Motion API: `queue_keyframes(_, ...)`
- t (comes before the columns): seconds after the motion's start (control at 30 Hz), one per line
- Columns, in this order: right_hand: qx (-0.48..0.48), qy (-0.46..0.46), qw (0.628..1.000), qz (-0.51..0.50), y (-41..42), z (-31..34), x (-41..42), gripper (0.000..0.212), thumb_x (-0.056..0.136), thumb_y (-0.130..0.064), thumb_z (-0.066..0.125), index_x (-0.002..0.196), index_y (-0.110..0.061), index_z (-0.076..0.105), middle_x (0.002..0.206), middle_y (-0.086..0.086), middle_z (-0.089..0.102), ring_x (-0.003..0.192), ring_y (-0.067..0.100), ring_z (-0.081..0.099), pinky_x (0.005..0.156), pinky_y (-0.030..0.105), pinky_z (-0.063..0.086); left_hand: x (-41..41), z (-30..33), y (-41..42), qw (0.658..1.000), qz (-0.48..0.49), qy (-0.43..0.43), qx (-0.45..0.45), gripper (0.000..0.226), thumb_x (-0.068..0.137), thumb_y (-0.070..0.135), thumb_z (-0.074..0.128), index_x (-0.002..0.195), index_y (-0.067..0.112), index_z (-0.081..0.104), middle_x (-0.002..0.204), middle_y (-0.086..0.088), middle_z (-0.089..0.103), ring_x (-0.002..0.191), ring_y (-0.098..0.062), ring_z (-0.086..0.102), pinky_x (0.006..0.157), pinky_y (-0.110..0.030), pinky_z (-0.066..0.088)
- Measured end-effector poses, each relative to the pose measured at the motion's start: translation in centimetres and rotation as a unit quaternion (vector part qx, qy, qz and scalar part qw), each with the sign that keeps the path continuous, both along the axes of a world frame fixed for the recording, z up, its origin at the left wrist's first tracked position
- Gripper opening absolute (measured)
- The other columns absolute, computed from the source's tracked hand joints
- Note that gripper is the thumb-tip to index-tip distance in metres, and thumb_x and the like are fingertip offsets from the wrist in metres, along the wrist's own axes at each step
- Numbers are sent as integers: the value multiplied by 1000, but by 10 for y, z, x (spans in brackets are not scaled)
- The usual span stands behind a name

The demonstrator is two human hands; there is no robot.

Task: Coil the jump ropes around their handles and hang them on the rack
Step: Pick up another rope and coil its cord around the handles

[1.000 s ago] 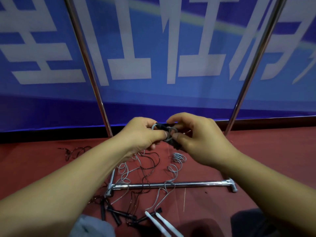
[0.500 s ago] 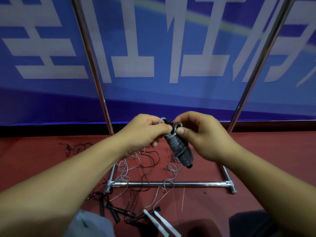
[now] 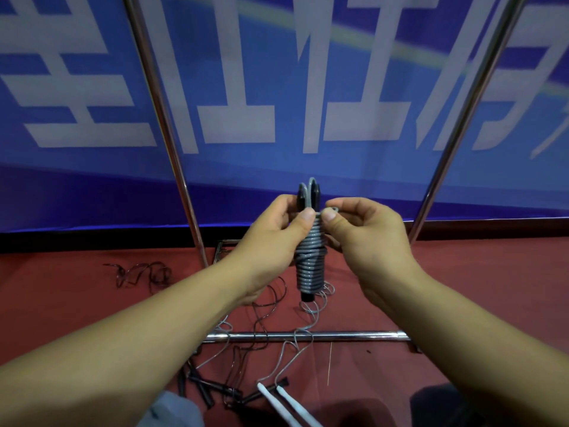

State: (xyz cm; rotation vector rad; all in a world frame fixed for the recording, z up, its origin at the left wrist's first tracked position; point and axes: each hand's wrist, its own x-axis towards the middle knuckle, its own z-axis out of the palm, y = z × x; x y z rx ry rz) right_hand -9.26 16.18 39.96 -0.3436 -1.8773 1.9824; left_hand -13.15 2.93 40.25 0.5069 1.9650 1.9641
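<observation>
I hold one coiled jump rope (image 3: pixel 309 260) up in front of me, between my two hands; its long way goes up and down, black tops high, black end low; my left hand (image 3: pixel 274 241) grips the top part with the thumb pressed on the coils; my right hand (image 3: pixel 363 238) pinches the little grey loop (image 3: pixel 334 209) at the top, just beside the coils; the rack (image 3: pixel 308 335) has two tall poles behind and one bar low on the floor; its hanging bar must be higher, out of sight; I count two white handles (image 3: pixel 284 402), some black handles I cannot count, and loose ropes lying tangled below.
</observation>
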Motion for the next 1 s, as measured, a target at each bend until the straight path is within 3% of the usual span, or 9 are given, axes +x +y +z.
queue_keyframes(0.13, -41, 9, 999, -16, -8, 0, -1, 10, 89, -5, 70, 90, -14, 67, 88, 13, 73, 80, 23, 72, 72, 32, 59, -2, 1, 3, 1000, 27, -12, 9, 26, 105, 23, 46, 127, 16, 59, 113, -10, 72, 96, -16, 70, 94, -36, 55)
queue_keyframes(0.27, -18, 15, 999, -28, -16, -5, -3, 14, 88, -5, 72, 89, -18, 69, 84, 8, 70, 79, 21, 70, 74, 34, 60, -1, 2, 4, 998, 24, -49, 10, 35, 107, 33, 41, 115, 9, 64, 109, -9, 75, 101, -21, 71, 100, -41, 53)
queue_keyframes(0.33, 9, 14, 1000, -25, -19, -6, -3, 14, 87, -5, 72, 89, -19, 69, 78, 3, 68, 74, 14, 68, 69, 28, 58, -3, 2, 3, 998, 29, -54, -3, 43, 105, 44, 41, 116, 10, 65, 107, -5, 76, 105, -22, 71, 102, -44, 52)
queue_keyframes(0.43, 18, 13, 1000, -1, -20, -1, -2, 16, 88, -4, 71, 90, -19, 71, 76, 0, 67, 68, 8, 66, 62, 20, 55, -6, -2, -1, 996, 59, -4, -63, 57, 84, 73, 47, 104, 25, 71, 104, -1, 76, 105, -26, 69, 101, -55, 49)
queue_keyframes(0.53, 49, 20, 999, 4, -14, 6, -3, 19, 87, -3, 72, 89, -21, 74, 78, 4, 70, 71, 6, 65, 68, 19, 56, -7, -2, -4, 990, 65, 42, -120, 68, 68, 83, 42, 97, 28, 69, 98, -6, 73, 98, -33, 68, 93, -60, 52)
queue_keyframes(0.7, 67, 6, 997, 22, -2, 10, -5, 18, 86, -6, 74, 85, -23, 72, 76, -2, 71, 68, 2, 64, 65, 15, 50, -5, 2, -6, 976, 51, 105, -186, 67, 84, 72, 39, 99, 11, 62, 92, -17, 68, 91, -37, 66, 86, -59, 53)
queue_keyframes(0.8, 71, -11, 997, 37, 5, 9, -6, 20, 84, -11, 77, 96, -23, 68, 74, -9, 64, 63, 4, 59, 58, 18, 47, -7, -1, -6, 977, 38, 112, -177, 52, 98, 57, 45, 96, 7, 58, 75, -11, 65, 68, -33, 70, 73, -53, 56)
queue_keyframes(0.93, 43, -43, 994, 95, 11, 10, -6, 16, 87, -15, 74, 102, -19, 71, 94, 1, 70, 80, 16, 63, 68, 33, 51, -6, 1, -5, 985, 15, 80, -150, 42, 103, 43, 44, 103, 3, 58, 75, -11, 69, 58, -25, 66, 61, -37, 52)
queue_keyframes(1.0, -7, -56, 989, 135, 11, 11, -6, 9, 90, -16, 70, 99, -14, 69, 90, 6, 71, 80, 17, 64, 68, 32, 50, -5, 2, -6, 988, -1, 70, -141, 43, 101, 46, 44, 99, 5, 58, 72, -9, 69, 59, -26, 66, 60, -34, 52)
